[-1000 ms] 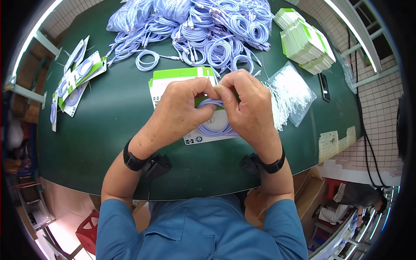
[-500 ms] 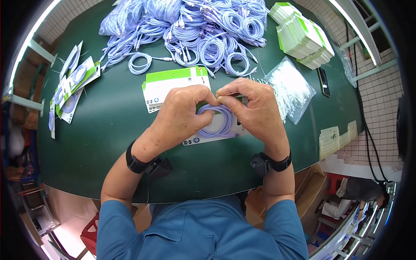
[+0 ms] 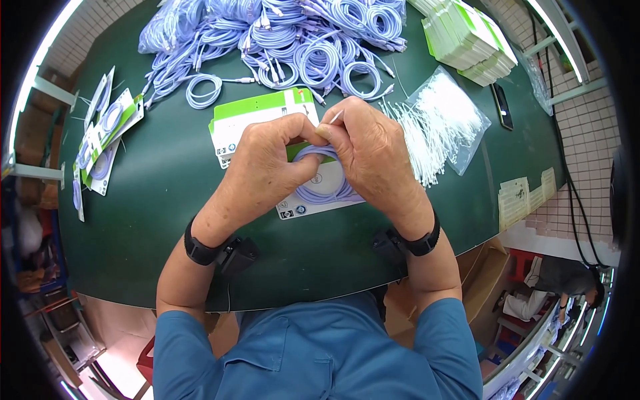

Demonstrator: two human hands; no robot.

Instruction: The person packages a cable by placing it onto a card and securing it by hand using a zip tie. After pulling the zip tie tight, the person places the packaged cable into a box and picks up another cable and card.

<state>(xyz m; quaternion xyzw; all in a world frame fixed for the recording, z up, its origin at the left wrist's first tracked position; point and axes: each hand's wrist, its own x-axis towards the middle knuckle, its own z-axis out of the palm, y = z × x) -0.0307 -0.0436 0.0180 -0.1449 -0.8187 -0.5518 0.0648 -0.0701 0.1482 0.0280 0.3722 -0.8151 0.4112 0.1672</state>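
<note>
A lavender cable coil (image 3: 325,198) lies on a white and green packaging card (image 3: 305,209) in front of me. My left hand (image 3: 267,157) is closed at the coil's upper left, its thumb over the cable and its index finger reaching to the other hand's fingertips. My right hand (image 3: 373,150) is pinched shut at the top of the coil, covering its right side. A thin white cable tie (image 3: 337,117) pokes out between the right fingers. Where the tie runs around the coil is hidden by the fingers.
A heap of lavender cables (image 3: 293,47) fills the far side. Flat cards (image 3: 230,130) lie behind my left hand; stacked cards (image 3: 467,40) stand far right. Loose white ties (image 3: 427,133) spill from a clear bag near a phone (image 3: 502,107). Carded cables (image 3: 107,133) lie left.
My right hand has turned inward and shifted left over the coil, and the white tie's end now shows between its fingers. My left hand keeps its hold. The whole view has shifted slightly.
</note>
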